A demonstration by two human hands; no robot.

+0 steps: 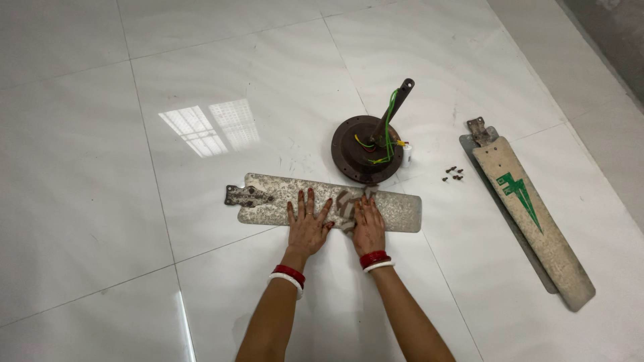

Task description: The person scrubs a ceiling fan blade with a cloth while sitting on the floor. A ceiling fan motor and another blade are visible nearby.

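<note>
A dirty, speckled ceiling fan blade point(282, 194) lies flat on the white tiled floor, with its metal bracket point(247, 196) at the left end. My left hand point(307, 224) rests flat on the blade's near edge, fingers spread. My right hand point(368, 222) presses a small grey-brown cloth point(347, 206) against the middle of the blade. Both wrists wear red and white bangles.
The dark brown fan motor point(365, 149) with its down rod and green and yellow wires sits just beyond the blade. Several small screws point(453, 174) lie to its right. Two more blades point(533, 218) are stacked at the right. A grey wall edge point(614, 33) runs along the far right.
</note>
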